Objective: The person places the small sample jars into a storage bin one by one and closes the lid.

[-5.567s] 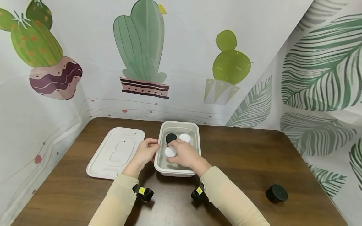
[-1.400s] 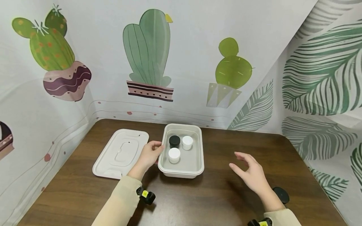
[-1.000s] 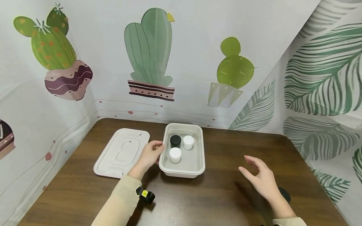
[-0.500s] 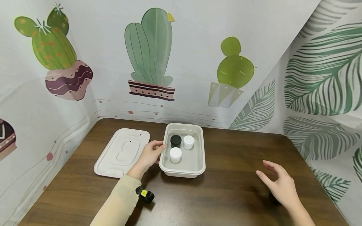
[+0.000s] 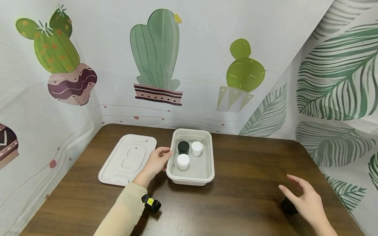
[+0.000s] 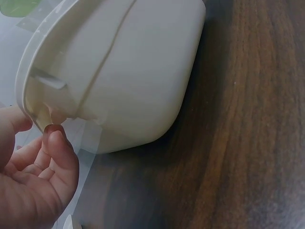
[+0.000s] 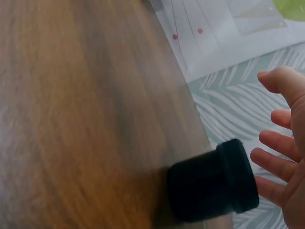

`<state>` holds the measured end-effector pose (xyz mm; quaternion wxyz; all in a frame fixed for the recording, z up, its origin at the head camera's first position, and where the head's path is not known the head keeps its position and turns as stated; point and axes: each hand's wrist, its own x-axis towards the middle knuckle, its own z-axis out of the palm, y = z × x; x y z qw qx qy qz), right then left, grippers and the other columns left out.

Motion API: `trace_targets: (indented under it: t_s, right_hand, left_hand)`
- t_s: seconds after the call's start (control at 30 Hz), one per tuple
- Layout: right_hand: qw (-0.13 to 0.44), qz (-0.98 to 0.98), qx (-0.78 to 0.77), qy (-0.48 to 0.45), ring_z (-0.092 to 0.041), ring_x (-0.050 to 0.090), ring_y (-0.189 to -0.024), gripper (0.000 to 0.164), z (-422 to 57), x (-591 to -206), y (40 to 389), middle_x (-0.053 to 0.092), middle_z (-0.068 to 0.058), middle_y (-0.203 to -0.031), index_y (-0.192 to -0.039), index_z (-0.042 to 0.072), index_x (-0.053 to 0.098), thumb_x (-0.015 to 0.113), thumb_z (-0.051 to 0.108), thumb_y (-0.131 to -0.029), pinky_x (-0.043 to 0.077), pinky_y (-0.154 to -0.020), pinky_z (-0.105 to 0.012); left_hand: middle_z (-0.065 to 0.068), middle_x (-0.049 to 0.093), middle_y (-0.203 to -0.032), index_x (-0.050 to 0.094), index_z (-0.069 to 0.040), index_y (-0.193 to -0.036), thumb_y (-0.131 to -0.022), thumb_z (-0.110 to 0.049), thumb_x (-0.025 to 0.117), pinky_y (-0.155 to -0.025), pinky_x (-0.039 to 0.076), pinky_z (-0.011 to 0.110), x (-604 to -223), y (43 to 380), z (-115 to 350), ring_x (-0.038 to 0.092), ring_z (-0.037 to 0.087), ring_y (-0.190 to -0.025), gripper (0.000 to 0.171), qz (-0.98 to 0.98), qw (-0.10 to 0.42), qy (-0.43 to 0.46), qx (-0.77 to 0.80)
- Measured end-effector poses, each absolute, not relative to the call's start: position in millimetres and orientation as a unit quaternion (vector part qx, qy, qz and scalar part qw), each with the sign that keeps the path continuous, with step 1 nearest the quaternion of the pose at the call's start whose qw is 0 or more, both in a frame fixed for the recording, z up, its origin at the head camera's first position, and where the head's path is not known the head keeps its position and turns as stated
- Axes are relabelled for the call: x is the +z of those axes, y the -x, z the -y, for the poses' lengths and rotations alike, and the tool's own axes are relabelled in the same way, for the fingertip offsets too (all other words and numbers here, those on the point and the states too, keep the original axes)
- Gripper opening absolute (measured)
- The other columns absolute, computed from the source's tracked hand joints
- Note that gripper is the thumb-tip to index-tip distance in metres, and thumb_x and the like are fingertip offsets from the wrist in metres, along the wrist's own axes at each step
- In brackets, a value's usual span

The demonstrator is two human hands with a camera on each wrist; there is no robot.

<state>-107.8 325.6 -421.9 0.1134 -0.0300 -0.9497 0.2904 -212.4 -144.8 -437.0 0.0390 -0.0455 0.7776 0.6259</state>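
Observation:
A white plastic storage box (image 5: 190, 181) stands open near the table's back edge. Inside are a black-lidded jar (image 5: 183, 147) and two white jars, one at right (image 5: 197, 148) and one nearer the front (image 5: 183, 162). My left hand (image 5: 155, 162) pinches the box's left rim between thumb and fingers; the left wrist view shows the fingers under the rim (image 6: 24, 76). At the table's right, my right hand (image 5: 308, 200) hovers with thumb and fingers spread, above a black jar (image 5: 287, 207) it partly hides. In the right wrist view this jar (image 7: 209, 183) stands beside the fingers, held by nothing.
A white box lid (image 5: 128, 159) lies flat left of the box, next to the left hand. Patterned cloth (image 5: 200, 65) hangs behind the brown wooden table (image 5: 233, 183). A black wrist camera (image 5: 152, 203) sits on the left wrist.
After leaving the front white jar in the box, my right hand has moved out to the right and towards me, over the black jar. The left hand still holds the rim.

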Motion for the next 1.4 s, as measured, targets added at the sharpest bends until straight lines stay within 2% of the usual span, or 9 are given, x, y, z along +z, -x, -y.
trace_targets:
  t_s: [0.37,0.73,1.0,1.13,1.27,1.4]
  right_hand:
    - [0.088,0.956,0.277,0.041,-0.044,0.044,-0.113,0.063,-336.3,-432.8,100.3,0.047,-0.030,-0.128,-0.133,0.000,0.048,0.066,0.040,-0.087,0.039,-0.078,-0.056]
    - [0.054,0.960,0.271,0.042,-0.045,0.046,-0.112,0.067,-342.2,-438.3,101.8,0.045,-0.031,-0.129,-0.135,0.000,0.046,0.066,0.042,-0.086,0.042,-0.077,-0.057]
    - [-0.017,0.962,0.267,0.047,-0.053,0.046,-0.114,0.075,-349.6,-439.6,99.4,0.040,-0.034,-0.135,-0.140,-0.002,0.037,0.058,0.050,-0.089,0.046,-0.078,-0.058]
    - [-0.039,0.961,0.268,0.059,-0.054,0.043,-0.118,0.079,-351.2,-441.0,99.4,0.041,-0.034,-0.136,-0.141,-0.002,0.035,0.055,0.055,-0.089,0.045,-0.080,-0.057]
    - [-0.042,0.960,0.270,0.060,-0.053,0.043,-0.118,0.077,-351.7,-442.4,99.0,0.044,-0.033,-0.135,-0.140,-0.002,0.037,0.055,0.054,-0.089,0.043,-0.081,-0.056]
    - [-0.044,0.963,0.263,0.052,-0.053,0.042,-0.118,0.075,-352.5,-442.7,98.1,0.044,-0.032,-0.135,-0.139,-0.001,0.038,0.057,0.052,-0.089,0.043,-0.081,-0.056]
  left_hand:
    - [0.012,0.062,-0.090,0.056,-0.003,-0.123,-0.093,-0.022,0.059,-0.051,0.051,0.028,-436.5,211.2,145.5,0.058,0.013,-0.064,0.035,-0.779,0.037,0.050,0.624]
    - [0.017,0.063,-0.095,0.054,-0.001,-0.125,-0.093,-0.023,0.059,-0.051,0.049,0.028,-434.0,210.4,151.0,0.056,0.011,-0.063,0.038,-0.782,0.034,0.047,0.621]
    - [0.025,0.062,-0.099,0.053,0.003,-0.126,-0.094,-0.019,0.058,-0.054,0.051,0.033,-429.9,209.3,146.7,0.055,0.012,-0.062,0.038,-0.776,0.052,0.048,0.627]
    - [0.022,0.062,-0.098,0.053,0.001,-0.125,-0.094,-0.019,0.058,-0.052,0.051,0.030,-430.1,210.6,143.6,0.056,0.012,-0.062,0.038,-0.774,0.050,0.049,0.629]
    - [0.018,0.063,-0.096,0.054,-0.001,-0.125,-0.093,-0.022,0.060,-0.051,0.050,0.027,-432.9,211.6,143.3,0.056,0.011,-0.061,0.038,-0.772,0.047,0.050,0.632]
    - [0.021,0.063,-0.097,0.053,0.001,-0.125,-0.094,-0.021,0.059,-0.051,0.050,0.028,-430.0,209.6,143.1,0.055,0.011,-0.061,0.039,-0.773,0.046,0.046,0.631]
